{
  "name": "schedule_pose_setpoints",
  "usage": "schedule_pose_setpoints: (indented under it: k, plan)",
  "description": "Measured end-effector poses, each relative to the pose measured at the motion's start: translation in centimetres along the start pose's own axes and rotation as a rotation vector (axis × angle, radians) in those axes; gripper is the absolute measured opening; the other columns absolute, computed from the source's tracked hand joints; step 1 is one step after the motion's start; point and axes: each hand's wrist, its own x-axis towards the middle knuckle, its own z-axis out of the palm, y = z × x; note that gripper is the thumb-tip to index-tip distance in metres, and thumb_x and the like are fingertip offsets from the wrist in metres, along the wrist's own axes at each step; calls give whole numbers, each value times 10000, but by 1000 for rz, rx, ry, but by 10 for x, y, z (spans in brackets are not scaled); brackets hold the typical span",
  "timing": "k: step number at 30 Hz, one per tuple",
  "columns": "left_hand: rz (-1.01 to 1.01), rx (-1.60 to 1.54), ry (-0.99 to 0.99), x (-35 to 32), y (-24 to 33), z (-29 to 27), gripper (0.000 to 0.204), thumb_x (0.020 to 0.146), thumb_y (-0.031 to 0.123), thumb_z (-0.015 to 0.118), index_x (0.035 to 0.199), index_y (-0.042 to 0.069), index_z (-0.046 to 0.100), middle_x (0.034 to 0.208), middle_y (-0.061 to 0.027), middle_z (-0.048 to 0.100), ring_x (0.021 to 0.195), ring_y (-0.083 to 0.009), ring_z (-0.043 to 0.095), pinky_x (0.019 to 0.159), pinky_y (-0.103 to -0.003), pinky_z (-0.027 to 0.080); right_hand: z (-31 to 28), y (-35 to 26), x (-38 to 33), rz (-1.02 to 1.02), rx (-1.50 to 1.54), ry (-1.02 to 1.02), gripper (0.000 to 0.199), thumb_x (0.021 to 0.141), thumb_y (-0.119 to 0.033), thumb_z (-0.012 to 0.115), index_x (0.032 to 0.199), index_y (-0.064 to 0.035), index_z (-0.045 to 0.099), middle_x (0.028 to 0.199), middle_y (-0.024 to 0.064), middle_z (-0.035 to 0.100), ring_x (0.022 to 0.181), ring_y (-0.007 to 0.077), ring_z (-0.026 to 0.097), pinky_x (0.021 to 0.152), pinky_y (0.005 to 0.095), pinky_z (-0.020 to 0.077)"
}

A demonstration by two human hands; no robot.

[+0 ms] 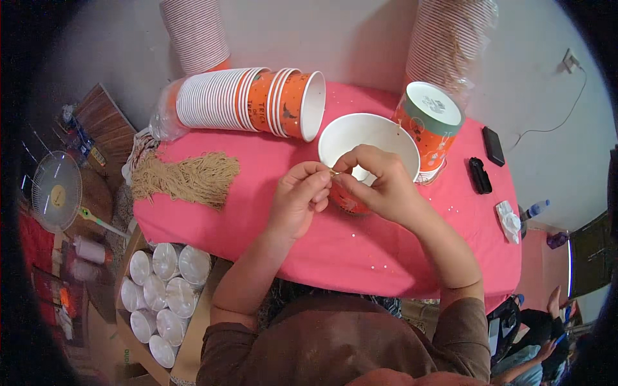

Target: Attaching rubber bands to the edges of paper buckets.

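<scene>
Both my hands meet over a pink-covered table (pixel 270 212). My left hand (pixel 299 196) and my right hand (pixel 376 180) pinch a short piece of tan string (pixel 333 172) between their fingertips, at the near rim of an open orange paper cup (pixel 367 138) with a white inside. My right hand rests against that cup. A bundle of tan string (pixel 187 179) lies on the cloth to the left. A sideways stack of orange paper cups (pixel 251 103) lies behind my left hand.
An upside-down stack of orange cups (pixel 428 122) stands at the right, with taller wrapped cup stacks (pixel 196 32) behind. Two black objects (pixel 486 161) and a crumpled wrapper (pixel 508 219) lie at the table's right. Clear lids (pixel 164 283) fill a box at lower left. A fan (pixel 56 190) lies on the floor.
</scene>
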Motion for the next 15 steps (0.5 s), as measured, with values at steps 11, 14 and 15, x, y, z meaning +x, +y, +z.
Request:
schedule_pose_setpoints:
  k: [11,14,15]
  plan:
    - [64,121,63,-1,-2,-1,95,915,121,648,960,39,640,721,34,547,590,-34,450,491,-206,385,-7,11,-2,-118,-322,69,167,738,67,669,858,-16,587,768,92,574,680,216,594,640,334,479]
    - [65,143,34,-3,-6,-5,94,919,122,644,960,37,641,718,35,545,585,-33,449,490,-202,383,-10,12,-1,-161,-385,88,211,712,74,672,871,-21,572,765,101,560,716,256,590,666,367,482]
    - [64,139,34,-4,-7,-5,94,919,122,644,960,37,641,718,35,545,585,-33,449,490,-202,383,-10,13,-2,-213,-441,116,224,705,80,670,875,-22,567,776,110,558,746,280,587,686,384,481]
